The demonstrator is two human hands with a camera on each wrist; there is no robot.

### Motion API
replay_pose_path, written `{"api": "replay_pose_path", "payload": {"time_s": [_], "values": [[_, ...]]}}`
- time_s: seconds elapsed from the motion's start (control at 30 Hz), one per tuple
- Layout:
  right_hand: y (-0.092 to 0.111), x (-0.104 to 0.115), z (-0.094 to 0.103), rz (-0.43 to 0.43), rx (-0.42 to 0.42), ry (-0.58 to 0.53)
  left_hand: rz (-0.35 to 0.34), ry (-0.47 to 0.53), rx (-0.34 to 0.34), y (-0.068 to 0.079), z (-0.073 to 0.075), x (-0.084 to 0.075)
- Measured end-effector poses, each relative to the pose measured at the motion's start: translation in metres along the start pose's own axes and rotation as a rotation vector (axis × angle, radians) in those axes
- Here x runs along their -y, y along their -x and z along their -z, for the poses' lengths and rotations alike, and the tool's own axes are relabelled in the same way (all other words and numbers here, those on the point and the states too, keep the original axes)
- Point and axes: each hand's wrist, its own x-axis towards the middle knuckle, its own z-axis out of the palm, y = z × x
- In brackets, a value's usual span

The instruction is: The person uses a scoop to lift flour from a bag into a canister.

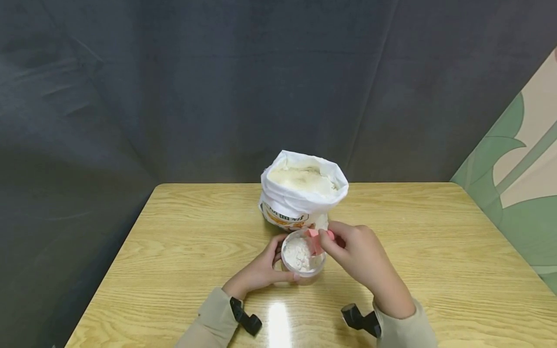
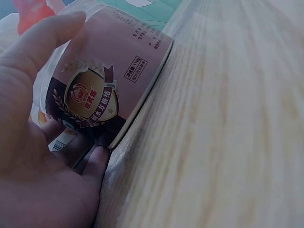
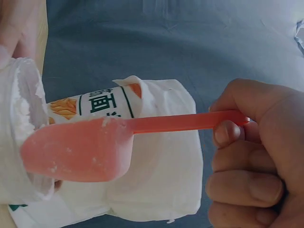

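In the head view my left hand (image 1: 261, 271) grips a clear plastic tub (image 1: 306, 273), thumb near its rim and fingers round the far side. White powder (image 1: 297, 253) lies inside. The left wrist view shows the tub's printed pink-brown label (image 2: 109, 71), its base at the tabletop. My right hand (image 1: 365, 256) pinches the handle end of a pink scoop (image 1: 314, 242). In the right wrist view the scoop's bowl (image 3: 78, 149), dusted with powder, is tilted with its tip over the tub's mouth. What the bowl holds inside is hidden there.
Just behind the tub stands a white bag (image 1: 287, 205) with its top rolled open, full of pale powder. All this is on a wooden table (image 1: 191, 241). A dark curtain (image 1: 243, 87) hangs behind the table's back edge, and a green leaf-patterned cloth (image 1: 531, 232) at right.
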Motion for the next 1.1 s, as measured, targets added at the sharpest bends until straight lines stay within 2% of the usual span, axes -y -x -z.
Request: {"api": "replay_pose_path", "payload": {"time_s": [0.13,0.3,0.47,0.9,1.1], "values": [[0.001,0.001,0.002,0.042,-0.024,0.017,0.010,-0.004,-0.011,0.001,0.000,0.000],[0.002,0.002,0.007,0.053,-0.046,0.026,0.015,-0.004,-0.019,0.002,-0.001,-0.001],[0.003,0.002,0.011,0.052,-0.069,0.013,0.012,-0.010,-0.020,0.002,0.000,-0.001],[0.003,0.000,0.012,0.049,-0.066,-0.016,0.003,0.003,-0.004,0.001,0.000,0.001],[0.004,0.000,0.014,0.011,-0.048,-0.045,-0.001,0.003,-0.007,0.000,0.000,0.000]]}}
